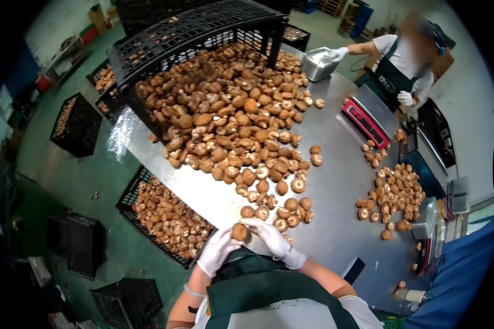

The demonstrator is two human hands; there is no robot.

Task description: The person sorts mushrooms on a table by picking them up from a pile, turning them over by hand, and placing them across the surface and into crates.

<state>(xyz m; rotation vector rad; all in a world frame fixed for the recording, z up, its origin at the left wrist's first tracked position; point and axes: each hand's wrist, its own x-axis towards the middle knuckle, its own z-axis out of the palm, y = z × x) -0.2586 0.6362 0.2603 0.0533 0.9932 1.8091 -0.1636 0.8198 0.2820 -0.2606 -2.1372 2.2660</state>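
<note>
L hand (218, 249) – fingers pinch one mushroom (239, 232). R hand (270, 239) – fingers extended beside it, grip unclear. Mushroom pile (230, 120) ahead on tbl. (335, 236)

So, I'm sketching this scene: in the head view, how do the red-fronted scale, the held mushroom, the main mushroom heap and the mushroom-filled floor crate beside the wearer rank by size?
Largest to smallest:
1. Main mushroom heap
2. Mushroom-filled floor crate
3. Red-fronted scale
4. Held mushroom

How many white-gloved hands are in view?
4: the wearer's left hand and right hand, either side of a mushroom; a co-worker's hand at the metal container, their other hand beside their apron.
</note>
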